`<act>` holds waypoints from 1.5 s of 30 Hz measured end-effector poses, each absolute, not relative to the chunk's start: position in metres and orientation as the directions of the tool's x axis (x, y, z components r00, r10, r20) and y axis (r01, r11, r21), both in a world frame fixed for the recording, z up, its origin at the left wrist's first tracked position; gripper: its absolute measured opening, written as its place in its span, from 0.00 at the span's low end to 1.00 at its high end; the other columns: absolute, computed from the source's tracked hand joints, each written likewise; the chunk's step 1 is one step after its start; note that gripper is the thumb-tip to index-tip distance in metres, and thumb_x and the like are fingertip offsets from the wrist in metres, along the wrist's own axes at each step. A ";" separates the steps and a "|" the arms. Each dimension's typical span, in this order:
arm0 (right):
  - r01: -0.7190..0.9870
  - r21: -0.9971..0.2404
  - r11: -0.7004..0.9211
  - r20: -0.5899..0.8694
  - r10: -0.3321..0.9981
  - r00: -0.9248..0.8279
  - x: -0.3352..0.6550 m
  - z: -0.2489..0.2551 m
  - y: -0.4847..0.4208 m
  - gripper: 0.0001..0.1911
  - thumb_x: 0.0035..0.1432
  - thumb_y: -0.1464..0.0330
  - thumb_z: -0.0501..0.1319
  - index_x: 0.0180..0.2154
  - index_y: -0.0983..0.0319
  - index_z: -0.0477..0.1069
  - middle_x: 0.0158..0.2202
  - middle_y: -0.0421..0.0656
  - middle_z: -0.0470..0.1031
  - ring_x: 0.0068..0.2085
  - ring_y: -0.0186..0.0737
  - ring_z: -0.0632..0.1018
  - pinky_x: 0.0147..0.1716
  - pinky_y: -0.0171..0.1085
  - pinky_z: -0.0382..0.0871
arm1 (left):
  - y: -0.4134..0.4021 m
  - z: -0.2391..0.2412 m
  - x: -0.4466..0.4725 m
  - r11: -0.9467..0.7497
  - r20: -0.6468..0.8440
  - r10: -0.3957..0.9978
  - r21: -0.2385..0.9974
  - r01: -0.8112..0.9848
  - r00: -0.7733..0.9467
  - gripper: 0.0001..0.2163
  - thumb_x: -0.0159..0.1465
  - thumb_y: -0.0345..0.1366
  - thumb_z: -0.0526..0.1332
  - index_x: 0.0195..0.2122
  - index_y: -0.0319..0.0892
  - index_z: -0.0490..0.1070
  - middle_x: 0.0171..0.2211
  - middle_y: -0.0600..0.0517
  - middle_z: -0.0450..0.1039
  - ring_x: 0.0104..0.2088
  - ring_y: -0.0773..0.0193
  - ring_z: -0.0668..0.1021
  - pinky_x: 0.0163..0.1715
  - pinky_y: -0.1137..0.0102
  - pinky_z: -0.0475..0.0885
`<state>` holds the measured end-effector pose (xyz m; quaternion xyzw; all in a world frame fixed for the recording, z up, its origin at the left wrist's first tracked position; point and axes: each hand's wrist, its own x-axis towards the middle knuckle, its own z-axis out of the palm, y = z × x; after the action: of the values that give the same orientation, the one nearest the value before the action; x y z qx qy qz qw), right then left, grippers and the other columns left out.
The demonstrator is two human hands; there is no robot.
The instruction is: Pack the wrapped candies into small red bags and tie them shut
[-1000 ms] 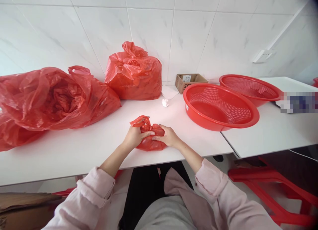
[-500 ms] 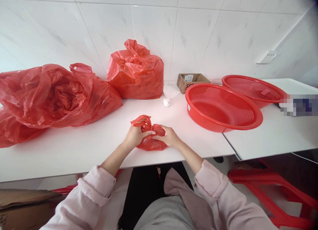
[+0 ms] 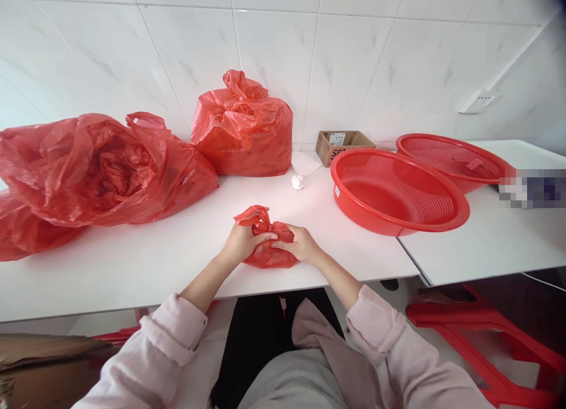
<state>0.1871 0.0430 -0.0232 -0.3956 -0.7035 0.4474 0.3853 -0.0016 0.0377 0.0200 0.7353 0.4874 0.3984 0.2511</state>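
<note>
A small red plastic bag [image 3: 270,258] rests on the white table close to its front edge, its top gathered into a twisted, knot-like neck. My left hand [image 3: 241,242] grips the bag from the left, with the loose end of the plastic rising above the fingers. On the other side my right hand [image 3: 304,244] is closed on it too. Both thumbs lie over the front of the bag, their tips nearly meeting. The far fingers are partly hidden behind the plastic. What the bag contains cannot be seen.
Large red plastic bags [image 3: 177,179] fill the left, and another full bag [image 3: 247,141] leans by the tiled wall. A crumpled white tissue [image 3: 298,182] lies beyond my hands. Right of it stand a small cardboard box [image 3: 326,152] and two red colanders [image 3: 354,211]. A red stool [image 3: 460,319] is below.
</note>
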 end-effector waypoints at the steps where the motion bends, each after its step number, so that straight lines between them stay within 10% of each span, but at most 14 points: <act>1: 0.214 -0.934 0.285 0.186 0.901 -0.391 0.187 -0.023 0.043 0.24 0.52 0.56 0.68 0.50 0.57 0.74 0.44 0.42 0.80 0.45 0.44 0.79 0.48 0.42 0.71 | 0.038 0.020 -0.001 -0.394 0.337 0.919 0.762 0.515 0.204 0.15 0.54 0.46 0.68 0.35 0.43 0.68 0.54 0.45 0.70 0.47 0.51 0.76 0.50 0.57 0.70; 13: 0.182 -0.936 0.301 0.223 0.908 -0.355 0.195 -0.028 0.044 0.15 0.59 0.55 0.61 0.34 0.61 0.73 0.30 0.38 0.73 0.31 0.35 0.72 0.32 0.33 0.66 | 0.029 0.043 -0.021 -0.145 0.093 0.987 0.863 0.483 0.131 0.16 0.53 0.49 0.69 0.33 0.41 0.77 0.32 0.49 0.79 0.35 0.53 0.79 0.38 0.63 0.70; 21: 0.171 -0.915 0.365 0.280 0.881 -0.382 0.200 -0.025 0.043 0.16 0.64 0.56 0.55 0.35 0.61 0.73 0.31 0.39 0.73 0.33 0.36 0.73 0.35 0.33 0.65 | 0.027 0.034 -0.014 -0.071 0.070 0.997 0.984 0.161 0.012 0.17 0.55 0.50 0.68 0.28 0.39 0.74 0.26 0.52 0.75 0.28 0.64 0.75 0.31 0.69 0.68; 32: 0.260 -0.864 0.431 0.357 0.889 -0.287 0.206 -0.022 0.045 0.14 0.63 0.59 0.56 0.34 0.62 0.74 0.30 0.40 0.73 0.32 0.36 0.73 0.33 0.34 0.66 | 0.027 0.036 -0.011 0.066 -0.066 0.997 0.998 0.003 0.027 0.20 0.56 0.50 0.68 0.44 0.42 0.74 0.35 0.50 0.77 0.35 0.61 0.78 0.37 0.67 0.72; 38: 0.512 -0.567 0.645 0.682 0.716 -0.148 0.188 0.009 0.024 0.07 0.60 0.66 0.60 0.40 0.60 0.73 0.40 0.45 0.75 0.43 0.42 0.73 0.46 0.42 0.64 | 0.021 0.039 -0.017 0.144 -0.160 0.976 0.983 0.112 0.150 0.16 0.52 0.45 0.72 0.34 0.38 0.78 0.31 0.48 0.79 0.32 0.59 0.78 0.35 0.67 0.71; 45: 0.724 -0.425 0.543 0.579 0.778 -0.244 0.163 0.011 0.020 0.08 0.57 0.63 0.66 0.35 0.60 0.71 0.35 0.40 0.78 0.37 0.40 0.74 0.37 0.40 0.61 | 0.022 0.036 -0.004 0.115 -0.116 0.983 0.993 0.018 0.141 0.16 0.56 0.50 0.68 0.32 0.41 0.73 0.29 0.52 0.76 0.28 0.64 0.77 0.31 0.69 0.71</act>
<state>0.1634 0.0202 0.0113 -0.4767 -0.7879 0.0350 0.3884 -0.0036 0.0219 0.0358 0.5070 0.4937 0.4309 0.5600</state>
